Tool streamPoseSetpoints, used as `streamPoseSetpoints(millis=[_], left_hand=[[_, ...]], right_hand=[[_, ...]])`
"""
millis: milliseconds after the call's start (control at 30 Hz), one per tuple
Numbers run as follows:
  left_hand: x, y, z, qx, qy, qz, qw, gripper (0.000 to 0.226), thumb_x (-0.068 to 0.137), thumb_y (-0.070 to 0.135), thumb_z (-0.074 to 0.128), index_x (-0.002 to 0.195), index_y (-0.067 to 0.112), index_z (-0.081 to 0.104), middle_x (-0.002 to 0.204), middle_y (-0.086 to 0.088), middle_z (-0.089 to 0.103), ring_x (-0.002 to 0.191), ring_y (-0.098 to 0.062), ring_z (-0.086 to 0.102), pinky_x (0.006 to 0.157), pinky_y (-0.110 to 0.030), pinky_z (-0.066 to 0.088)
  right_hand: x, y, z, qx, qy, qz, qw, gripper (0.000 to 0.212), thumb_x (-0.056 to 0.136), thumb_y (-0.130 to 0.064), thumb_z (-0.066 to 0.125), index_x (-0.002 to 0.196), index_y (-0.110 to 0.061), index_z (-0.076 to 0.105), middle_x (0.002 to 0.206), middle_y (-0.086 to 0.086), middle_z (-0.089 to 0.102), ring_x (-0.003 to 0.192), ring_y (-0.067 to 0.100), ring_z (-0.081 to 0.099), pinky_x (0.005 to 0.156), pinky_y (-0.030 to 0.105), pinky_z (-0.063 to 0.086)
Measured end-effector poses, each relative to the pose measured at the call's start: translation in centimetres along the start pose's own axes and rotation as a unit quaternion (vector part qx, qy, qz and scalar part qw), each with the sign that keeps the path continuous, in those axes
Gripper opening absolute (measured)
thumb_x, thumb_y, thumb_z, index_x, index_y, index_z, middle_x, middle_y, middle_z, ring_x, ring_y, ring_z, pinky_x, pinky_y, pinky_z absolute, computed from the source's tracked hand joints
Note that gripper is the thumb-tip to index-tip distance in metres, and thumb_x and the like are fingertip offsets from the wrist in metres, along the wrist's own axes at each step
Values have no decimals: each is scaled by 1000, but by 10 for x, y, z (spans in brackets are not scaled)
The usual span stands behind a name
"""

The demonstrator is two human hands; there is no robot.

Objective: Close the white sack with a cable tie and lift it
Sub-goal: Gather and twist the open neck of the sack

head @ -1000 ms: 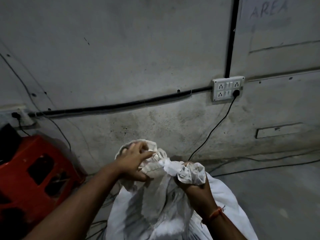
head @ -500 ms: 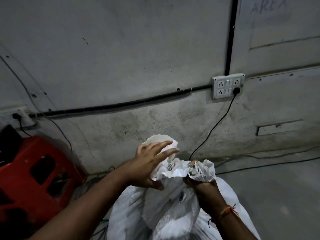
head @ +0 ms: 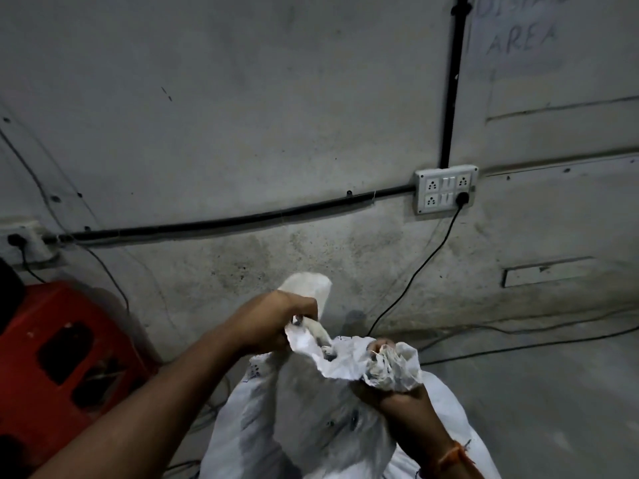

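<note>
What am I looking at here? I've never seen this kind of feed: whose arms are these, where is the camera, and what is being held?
There is no machine: a person wears one wide-angle camera on the head, looking forward and down at their own bare arms. The left hand and the right hand both grip the crumpled mouth of a white woven plastic sack, which is bunched but not tied. No cable tie shows. A red plastic crate sits on the left, and a white wall socket box with a black cord is behind.

A red crate crowds the lower left; cables trail across the floor at right; bare floor lies open lower right.
</note>
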State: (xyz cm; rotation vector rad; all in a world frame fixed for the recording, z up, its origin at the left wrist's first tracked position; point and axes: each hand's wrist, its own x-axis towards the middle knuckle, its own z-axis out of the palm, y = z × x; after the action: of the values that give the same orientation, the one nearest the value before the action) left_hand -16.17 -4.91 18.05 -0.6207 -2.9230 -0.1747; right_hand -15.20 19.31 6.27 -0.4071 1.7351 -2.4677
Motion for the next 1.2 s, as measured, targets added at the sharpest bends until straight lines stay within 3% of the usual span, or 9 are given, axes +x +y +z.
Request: streamPoseSetpoints(millis=[133,233,367,500,633,733,833,933,1200], left_hand=[[-8,13,6,81,66,5,994,22,76,36,68,86,28,49,73,2,66,67,-23,63,54,-33,48],[-11,17,8,43,109,-71,991,27,71,38,68,70,32,41,62,0,58,62,-26,61,51,-34,47],[-11,23,12,-54,126,-98,986,16,70,38,65,67,32,50,61,6,60,60,-14,61,55,-35,51],[-11,13,7,-117,57,-41,991,29,75,21,67,99,34,57,90,12,69,82,-7,67,70,-34,56],[-14,-21,2,63,-51,-16,997,53,81,53,68,131,42,54,122,12,59,111,-10,53,91,-31,48],[-22,-50,3,147,-14,-130,980,40,81,56,72,117,39,69,120,6,51,116,-20,46,93,-38,46],[-27,-56,8,-97,129,-187,969,17,83,27,82,99,28,76,122,-2,53,120,-24,53,104,-41,48],[-23,-34,12,-254,189,-147,937,32,85,4,77,90,33,68,128,-6,58,121,-15,60,98,-17,48],[-21,0,46,-578,170,-90,793,27,83,-7,68,104,-6,52,127,-24,67,114,-31,67,97,-43,54]], right_hand=[[5,-6,26,-87,-76,-98,988,77,58,-16,98,125,-19,58,118,5,71,112,23,69,97,42,56],[4,-3,54,-283,-32,-179,942,93,50,-61,91,130,-39,50,128,-11,56,123,12,52,104,29,42],[13,4,75,-238,64,-200,948,66,59,-38,85,113,-35,48,108,-12,64,101,5,62,86,25,49],[24,13,66,-135,87,-164,973,40,63,-29,88,94,-29,63,90,-10,72,82,7,71,75,25,56],[32,12,61,-19,29,-121,992,44,53,-33,93,91,-35,71,92,-5,74,87,13,70,85,32,58],[28,12,56,-13,10,-120,993,41,57,-19,91,89,-38,73,88,-9,76,79,1,70,75,16,55],[28,16,50,-1,4,-109,994,58,63,13,87,85,-38,73,85,-11,76,76,-2,70,72,13,54],[32,13,58,55,24,-88,994,54,59,25,80,86,-20,68,82,-5,76,77,3,72,70,14,56],[54,3,73,71,-57,-29,995,43,58,-1,89,96,-16,77,98,3,80,89,12,76,80,28,62]])
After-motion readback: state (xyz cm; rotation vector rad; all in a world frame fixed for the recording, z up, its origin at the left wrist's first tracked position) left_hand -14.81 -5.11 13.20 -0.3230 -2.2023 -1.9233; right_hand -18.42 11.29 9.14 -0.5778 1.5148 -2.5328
